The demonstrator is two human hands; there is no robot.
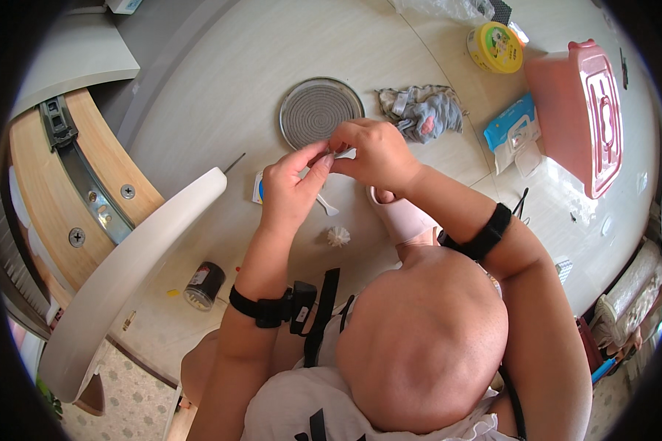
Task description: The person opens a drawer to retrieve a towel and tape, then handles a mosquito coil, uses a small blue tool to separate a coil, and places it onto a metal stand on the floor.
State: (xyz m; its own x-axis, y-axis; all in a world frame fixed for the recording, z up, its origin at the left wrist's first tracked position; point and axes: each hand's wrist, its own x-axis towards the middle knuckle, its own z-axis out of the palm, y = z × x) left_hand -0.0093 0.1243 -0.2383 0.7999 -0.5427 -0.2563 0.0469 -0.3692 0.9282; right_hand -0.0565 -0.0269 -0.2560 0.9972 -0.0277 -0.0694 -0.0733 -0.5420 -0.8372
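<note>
My left hand point(295, 184) and my right hand point(372, 151) meet at the fingertips, thumbs and forefingers pinched around a small item that the fingers mostly hide. Just beyond them a round metal lid or tray point(321, 112) with concentric rings lies on the floor. A crumpled grey cloth point(427, 113) with a pink patch is to its right. Below my hands lie a small white plastic tool point(327, 206), perhaps a spatula, and a white bristly or fringed piece point(338, 236). A small box or card point(258, 187), blue, yellow and white, is partly hidden behind my left hand.
A wooden drawer with a metal slide point(96, 201) and white front point(138, 275) stands open at left, near a dark-sided jar point(204, 285). At right are a yellow round tub point(495, 48), a blue-and-white wipes pack point(512, 132) and a pink lidded box point(557, 110). My slippered foot point(400, 215) rests below.
</note>
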